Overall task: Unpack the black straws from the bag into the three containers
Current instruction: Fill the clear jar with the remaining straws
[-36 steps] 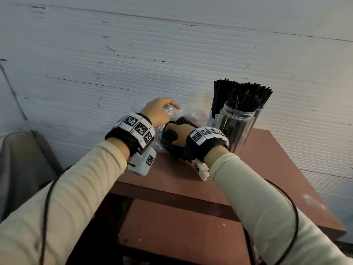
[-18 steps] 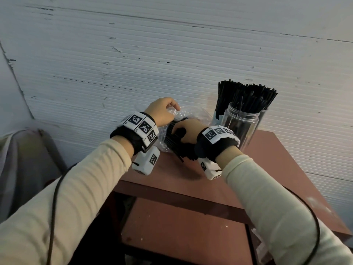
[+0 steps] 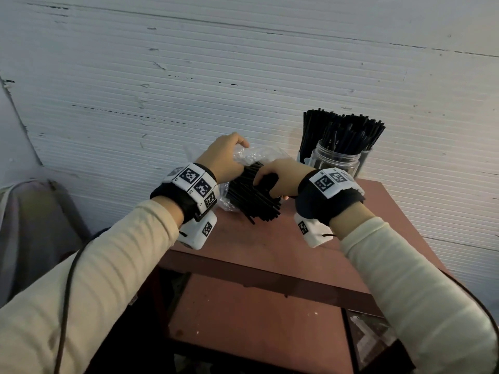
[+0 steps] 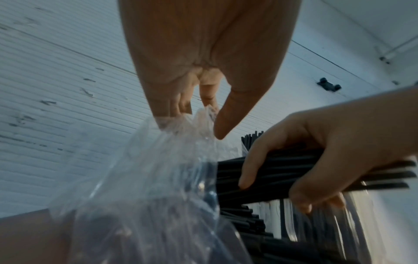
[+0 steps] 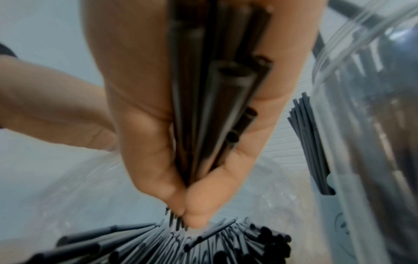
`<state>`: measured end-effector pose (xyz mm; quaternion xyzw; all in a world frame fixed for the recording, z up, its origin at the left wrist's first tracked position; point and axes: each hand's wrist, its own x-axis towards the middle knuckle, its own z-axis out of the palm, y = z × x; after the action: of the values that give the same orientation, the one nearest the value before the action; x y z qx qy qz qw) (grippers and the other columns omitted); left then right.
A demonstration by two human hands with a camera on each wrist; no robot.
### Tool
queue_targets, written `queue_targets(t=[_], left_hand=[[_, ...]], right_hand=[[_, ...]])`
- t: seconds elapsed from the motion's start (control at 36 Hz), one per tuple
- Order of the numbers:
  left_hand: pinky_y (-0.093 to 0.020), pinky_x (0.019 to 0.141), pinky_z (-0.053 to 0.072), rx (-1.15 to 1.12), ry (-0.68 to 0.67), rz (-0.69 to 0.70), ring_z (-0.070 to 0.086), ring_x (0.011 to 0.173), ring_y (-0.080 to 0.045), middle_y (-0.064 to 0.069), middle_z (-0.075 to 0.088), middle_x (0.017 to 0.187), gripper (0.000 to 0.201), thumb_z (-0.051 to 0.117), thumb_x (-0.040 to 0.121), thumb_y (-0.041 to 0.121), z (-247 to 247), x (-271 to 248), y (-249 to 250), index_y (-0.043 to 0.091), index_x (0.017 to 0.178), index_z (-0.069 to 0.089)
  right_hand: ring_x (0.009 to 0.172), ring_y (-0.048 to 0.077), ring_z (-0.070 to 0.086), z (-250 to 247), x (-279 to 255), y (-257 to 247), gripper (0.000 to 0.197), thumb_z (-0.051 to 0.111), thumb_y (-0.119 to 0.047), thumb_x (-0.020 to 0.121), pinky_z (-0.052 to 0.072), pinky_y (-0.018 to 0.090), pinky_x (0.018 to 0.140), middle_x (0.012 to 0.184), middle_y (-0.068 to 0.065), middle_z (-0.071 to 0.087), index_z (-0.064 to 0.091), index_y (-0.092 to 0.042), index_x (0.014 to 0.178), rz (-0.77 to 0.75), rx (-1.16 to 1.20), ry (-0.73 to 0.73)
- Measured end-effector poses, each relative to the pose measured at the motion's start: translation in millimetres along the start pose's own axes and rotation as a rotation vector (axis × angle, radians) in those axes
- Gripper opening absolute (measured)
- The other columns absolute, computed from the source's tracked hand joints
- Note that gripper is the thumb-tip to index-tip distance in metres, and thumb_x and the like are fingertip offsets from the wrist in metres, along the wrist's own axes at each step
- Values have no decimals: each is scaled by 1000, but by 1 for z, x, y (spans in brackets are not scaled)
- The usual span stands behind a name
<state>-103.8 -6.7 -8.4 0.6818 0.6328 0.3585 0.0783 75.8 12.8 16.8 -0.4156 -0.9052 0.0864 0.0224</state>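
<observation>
Straws [image 3: 253,195] — three containers [image 3: 334,160], one bag [image 3: 251,155]

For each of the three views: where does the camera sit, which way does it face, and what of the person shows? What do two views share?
Head: on the head, facing forward and down at the table, bag and jars; both forearms, left hand, right hand.
Left wrist: looks along the left hand gripping the bag; the right hand shows too.
Right wrist: looks along the right hand gripping straws.
Shared: both wrist views show the straws, the bag and both hands.
</observation>
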Motion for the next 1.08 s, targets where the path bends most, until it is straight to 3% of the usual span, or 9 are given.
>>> queue_targets(t=[0.08, 0.17, 0.22, 0.44, 0.56, 0.69, 0.83, 0.94, 1.08], left_hand=[[-30, 106, 34, 70, 43, 245, 42, 128, -21, -6, 45, 137, 60, 65, 72, 5, 4, -6, 12, 14, 129, 51], [-20, 103, 30, 91, -104, 427, 46, 125, -21, -9, 51, 133, 66, 73, 69, 8, 11, -7, 26, 8, 131, 51], [-26, 100, 38, 129, -200, 451, 51, 118, -19, -4, 56, 128, 71, 79, 65, 15, 20, -5, 34, 14, 130, 51], [-35, 73, 50, 179, -126, 398, 64, 86, -25, -2, 68, 93, 31, 73, 77, 26, 47, -3, 62, 21, 105, 58], [-27, 73, 45, 69, -103, 333, 64, 87, -21, -3, 69, 92, 24, 68, 86, 33, 49, 1, 72, 21, 106, 67], [-32, 80, 51, -142, -80, 222, 65, 86, -16, 4, 68, 87, 11, 68, 87, 35, 51, 5, 79, 28, 94, 63], [-30, 76, 53, -428, -47, 164, 63, 67, -10, 8, 64, 69, 13, 71, 86, 29, 52, 4, 93, 23, 79, 61], [-24, 74, 53, -617, -142, 155, 64, 67, -12, -1, 64, 69, 16, 70, 89, 25, 55, -5, 107, 10, 90, 64], [-36, 88, 56, -747, -286, 66, 68, 79, -22, -12, 69, 86, 18, 74, 84, 20, 69, -15, 107, 10, 96, 65]], right_hand=[[65, 0, 49, -7, -16, 4, 47, 60, -1, 81, 45, 16, 60, 100, -4, 54, 65, -27, 120, -3, -15, -12], [85, 17, 61, -14, -34, 5, 46, 61, -5, 82, 53, 27, 76, 107, 0, 59, 65, -30, 120, -1, -45, -27], [85, 17, 59, -19, -45, 6, 43, 62, -8, 84, 48, 25, 74, 105, -2, 58, 64, -30, 121, -10, -60, -28], [91, -1, 48, -35, -71, 25, 45, 70, -10, 81, 30, -3, 73, 102, -17, 57, 65, -29, 122, -143, -21, 136], [100, 2, 51, -50, -84, 36, 43, 74, -25, 81, 37, 14, 89, 108, -13, 60, 64, -31, 123, -136, 39, 260], [90, -3, 56, -72, -98, 37, 33, 65, -44, 86, 38, 2, 80, 103, -9, 64, 65, -33, 117, -128, 168, 606], [96, -1, 59, -85, -98, 25, 26, 61, -36, 90, 50, 18, 81, 105, -12, 63, 64, -29, 115, -232, 339, 896], [93, -2, 57, -84, -88, 19, 30, 55, -21, 93, 51, 17, 81, 104, -14, 58, 59, -20, 122, -306, 339, 954], [92, 2, 56, -66, -72, 21, 31, 47, -11, 92, 41, 8, 82, 106, -3, 62, 59, -14, 120, -276, 229, 863]])
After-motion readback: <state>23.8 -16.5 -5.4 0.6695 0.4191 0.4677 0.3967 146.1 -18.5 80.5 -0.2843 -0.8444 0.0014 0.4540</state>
